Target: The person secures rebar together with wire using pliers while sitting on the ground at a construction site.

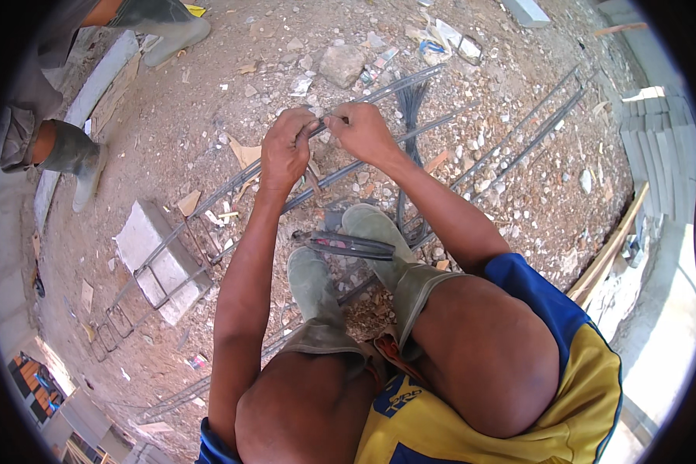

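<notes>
1. The steel-bar frame (223, 190) lies over the pale block (148, 236), stretching off rightward.
2. Right of that block, the left hand (288, 145) curls at the frame.
3. Farther right of it, the right hand (363, 134) curls there too; clamped or loose, I can't tell for either.

The rebar frame (340, 174) crosses a block (148, 238) left of the boots (313, 290); stacked slabs (659, 158) stand right.

Grey rock (341, 66): lay beyond the right hand (361, 133). Grey slabs (657, 151): stood stacked, well rightward. Co-worker's boots (76, 155): stood well leftward.
</notes>
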Available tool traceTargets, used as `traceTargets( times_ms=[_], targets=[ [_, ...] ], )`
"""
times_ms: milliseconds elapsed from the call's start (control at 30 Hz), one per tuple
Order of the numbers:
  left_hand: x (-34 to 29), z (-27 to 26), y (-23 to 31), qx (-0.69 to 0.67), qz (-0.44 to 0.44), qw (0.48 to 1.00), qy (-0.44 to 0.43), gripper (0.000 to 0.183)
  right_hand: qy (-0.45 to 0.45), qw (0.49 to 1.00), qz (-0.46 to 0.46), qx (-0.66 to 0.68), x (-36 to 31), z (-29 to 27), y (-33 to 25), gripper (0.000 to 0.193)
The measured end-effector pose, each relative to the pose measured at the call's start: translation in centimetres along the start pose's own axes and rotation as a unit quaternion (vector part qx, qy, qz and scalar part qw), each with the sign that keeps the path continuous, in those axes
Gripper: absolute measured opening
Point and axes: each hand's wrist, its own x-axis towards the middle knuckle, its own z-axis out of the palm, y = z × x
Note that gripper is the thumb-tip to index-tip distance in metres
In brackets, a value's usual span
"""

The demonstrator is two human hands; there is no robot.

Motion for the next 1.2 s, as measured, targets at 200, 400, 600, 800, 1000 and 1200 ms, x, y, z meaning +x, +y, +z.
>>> traceTargets(
  times_ms=[200, 400, 600, 800, 1000, 1200],
  targets=[
    [-1.2, 0.5, 2.4, 0.114, 0.056, 0.992, 0.006, 0.023, -0.079, 0.994, 0.050, -0.050, 4.0, -1.0, -0.6, 0.029],
    [-1.0, -0.5, 0.5, -0.025, -0.033, 0.998, -0.039, 0.025, -0.110, 0.993, 0.038, 0.010, 2.4, -1.2, -1.2, 0.034],
    [0.4, -1.2, 0.5, -0.141, -0.222, 0.964, -0.031, 0.027, -0.043, 0.997, 0.044, 0.038, -0.2, -0.1, -1.6, 0.037],
    [-0.4, -1.0, -0.6, -0.006, -0.051, 0.997, -0.050, 0.032, -0.005, 0.996, -0.052, -0.075, -0.1, 0.7, -1.2, 0.024],
    [-0.6, -0.8, -0.5, 0.013, -0.025, 0.998, -0.049, 0.036, 0.010, 0.991, -0.117, -0.062, -0.4, 0.7, 0.3, 0.019],
    [-0.5, -1.1, -0.7, 0.002, -0.054, 0.997, -0.054, 0.036, 0.009, 0.991, -0.131, -0.029, -0.3, 0.7, 0.8, 0.019]
  ],
)
